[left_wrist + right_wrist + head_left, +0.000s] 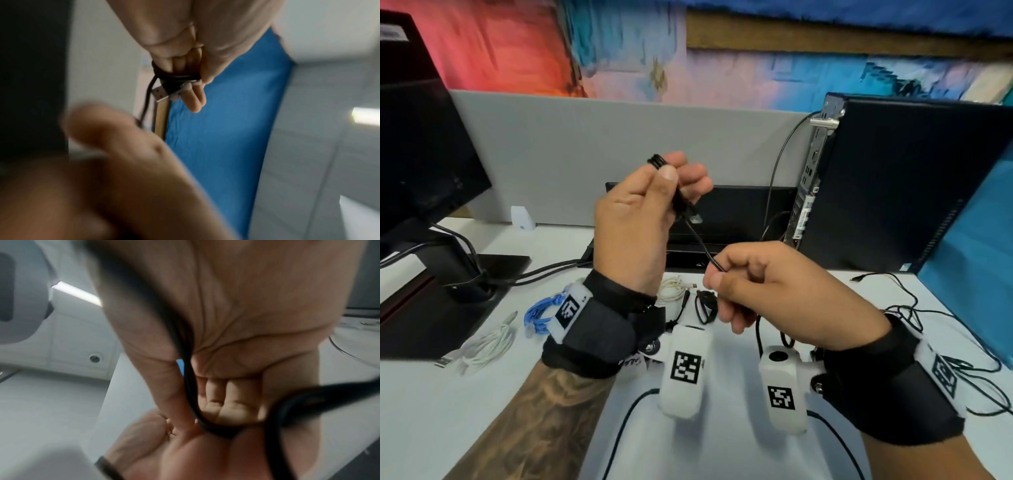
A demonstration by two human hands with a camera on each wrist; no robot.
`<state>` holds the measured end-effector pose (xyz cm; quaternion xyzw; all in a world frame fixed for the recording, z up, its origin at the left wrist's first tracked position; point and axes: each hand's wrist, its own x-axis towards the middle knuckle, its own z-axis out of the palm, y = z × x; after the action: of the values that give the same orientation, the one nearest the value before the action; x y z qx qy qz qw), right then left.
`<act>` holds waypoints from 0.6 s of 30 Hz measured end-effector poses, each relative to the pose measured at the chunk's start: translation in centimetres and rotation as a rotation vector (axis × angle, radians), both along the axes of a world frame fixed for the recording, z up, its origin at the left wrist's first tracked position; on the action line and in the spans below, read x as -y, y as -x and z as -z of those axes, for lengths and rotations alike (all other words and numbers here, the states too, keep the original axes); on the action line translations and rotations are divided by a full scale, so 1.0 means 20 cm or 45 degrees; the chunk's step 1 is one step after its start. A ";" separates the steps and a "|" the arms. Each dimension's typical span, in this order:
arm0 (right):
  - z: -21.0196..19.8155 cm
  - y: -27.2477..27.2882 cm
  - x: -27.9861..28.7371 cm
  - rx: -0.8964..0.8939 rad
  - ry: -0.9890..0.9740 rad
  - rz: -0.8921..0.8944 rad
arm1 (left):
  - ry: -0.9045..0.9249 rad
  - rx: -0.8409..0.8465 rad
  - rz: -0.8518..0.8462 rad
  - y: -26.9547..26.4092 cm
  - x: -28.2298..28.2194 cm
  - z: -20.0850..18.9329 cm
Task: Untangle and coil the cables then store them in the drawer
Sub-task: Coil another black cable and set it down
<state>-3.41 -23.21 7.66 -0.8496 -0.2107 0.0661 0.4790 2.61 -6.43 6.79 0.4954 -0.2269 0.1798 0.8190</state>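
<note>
A thin black USB cable (697,236) hangs in mid-frame of the head view, above the white desk (441,404). Several tight turns of it are wound round the fingers of the left hand (643,219), which is raised with its thumb pressed on the loops; a flat silver USB plug (695,216) sticks out just below the fingers. In the left wrist view the plug (161,94) shows as a metal rectangle lying against the wound turns, in the upper middle of the frame.

From the plug a smooth, round strand slants down to the right hand (760,284), lower and to the right, where thumb and forefinger pinch it closed; the slack drops behind the hand. The right wrist view shows the cable (190,386) running down the palm and bending under the curled fingers, blurred.

On the desk behind the wrists lie a small black cable bundle (705,305) and a cream coiled cable (671,286). At lower left sit a glossy blue coil (541,310) and a white coiled cable (486,346). At far right a loose thin black wire (914,305) sprawls beside a matte black computer case (907,185). A dark monitor (424,137) fills the upper left, with a grey partition (619,150) behind.
</note>
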 end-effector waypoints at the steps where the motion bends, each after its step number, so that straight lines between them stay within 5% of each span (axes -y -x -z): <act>1: -0.01 0.01 0.00 0.020 0.047 0.007 | -0.179 0.094 -0.152 -0.01 -0.01 0.02; 4: -0.05 0.02 0.04 0.278 0.129 0.128 | -0.660 0.213 -0.361 -0.04 -0.04 0.07; 8: -0.05 -0.05 0.13 0.479 -0.073 0.412 | -1.262 0.150 -0.079 0.00 -0.02 0.10; 10: -0.03 -0.08 0.17 0.469 -0.180 0.457 | -1.371 0.110 0.055 0.03 0.01 0.09; 12: -0.01 -0.10 0.21 0.383 -0.247 0.451 | -1.141 -0.048 0.275 0.04 0.01 0.08; 16: 0.02 -0.14 0.26 0.281 -0.307 0.479 | -0.220 -0.525 0.824 -0.03 -0.13 -0.01; 18: 0.03 -0.15 0.26 0.356 -0.179 0.506 | 0.123 -0.554 0.977 -0.06 -0.20 -0.05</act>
<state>-0.45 -28.50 7.11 -0.8398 -0.1078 -0.1625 0.5067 3.76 -2.34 7.79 0.3628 -0.2079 -0.2351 0.8774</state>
